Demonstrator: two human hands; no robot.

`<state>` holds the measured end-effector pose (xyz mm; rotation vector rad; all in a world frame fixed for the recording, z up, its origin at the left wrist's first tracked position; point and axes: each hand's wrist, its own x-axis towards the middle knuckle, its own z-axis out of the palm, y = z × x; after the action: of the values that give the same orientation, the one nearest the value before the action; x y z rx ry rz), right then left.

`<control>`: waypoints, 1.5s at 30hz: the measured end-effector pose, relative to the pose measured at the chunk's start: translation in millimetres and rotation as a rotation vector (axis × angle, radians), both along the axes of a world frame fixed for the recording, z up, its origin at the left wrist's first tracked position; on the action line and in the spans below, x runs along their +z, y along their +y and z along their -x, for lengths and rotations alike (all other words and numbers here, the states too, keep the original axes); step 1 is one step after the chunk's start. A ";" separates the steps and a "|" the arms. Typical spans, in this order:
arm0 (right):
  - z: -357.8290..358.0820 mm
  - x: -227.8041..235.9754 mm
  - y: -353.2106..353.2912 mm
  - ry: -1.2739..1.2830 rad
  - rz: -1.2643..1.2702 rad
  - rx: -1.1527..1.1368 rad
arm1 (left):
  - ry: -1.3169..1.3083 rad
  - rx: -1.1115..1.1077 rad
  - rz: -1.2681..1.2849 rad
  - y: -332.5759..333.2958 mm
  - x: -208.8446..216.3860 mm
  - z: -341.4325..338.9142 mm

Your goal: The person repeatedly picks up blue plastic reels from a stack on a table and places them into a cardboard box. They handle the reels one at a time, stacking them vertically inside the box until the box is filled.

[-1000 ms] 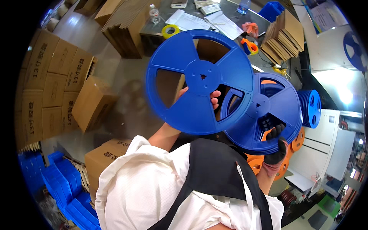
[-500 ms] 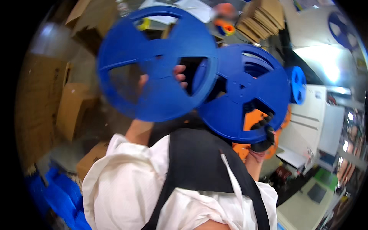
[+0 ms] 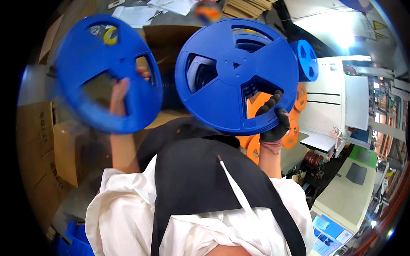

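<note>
My bare left hand (image 3: 121, 91) grips a blue plastic reel (image 3: 79, 55) through its cut-out windows, thumb on the near side and fingertips showing in another window. The reel is tilted and slightly blurred, apart from the others. At the centre, a stack of similar blue reels (image 3: 230, 102) faces me, its layered rims showing at the lower right edge. My right hand (image 3: 275, 126), in a black glove, clasps the stack's lower right rim, fingers hooked into a window. Between the two lots, an open cardboard box (image 3: 164, 34) shows dark ribbed edges inside.
Orange reels (image 3: 291, 135) stand behind my right hand, and another blue reel (image 3: 308, 59) is beyond the stack. Papers (image 3: 132, 17) and flat cardboard pieces (image 3: 245, 6) lie on the far table. Cartons (image 3: 68, 149) stand at left, a white cabinet (image 3: 322, 85) at right.
The reel in my left hand has moved left, away from the stack it overlapped before. The stack in my right hand has come leftward and up in view and faces me more squarely.
</note>
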<state>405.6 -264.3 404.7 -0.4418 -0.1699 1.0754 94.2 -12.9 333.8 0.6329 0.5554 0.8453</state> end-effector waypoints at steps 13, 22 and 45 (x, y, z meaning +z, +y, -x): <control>47.6 -25.4 12.9 -1.469 0.612 -0.065 | 0.083 -0.253 0.089 -56.6 -15.3 -113.5; 27.7 12.8 23.6 -0.943 0.704 0.076 | -0.555 -0.292 0.291 -53.8 -11.2 -41.0; -23.0 -7.4 -20.8 -0.377 0.250 -0.143 | -0.701 -0.180 0.277 -45.6 -7.8 -10.2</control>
<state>428.6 -285.1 397.3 -0.8697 -0.3337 0.8680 104.4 -58.5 326.0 0.1047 -0.0264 0.7419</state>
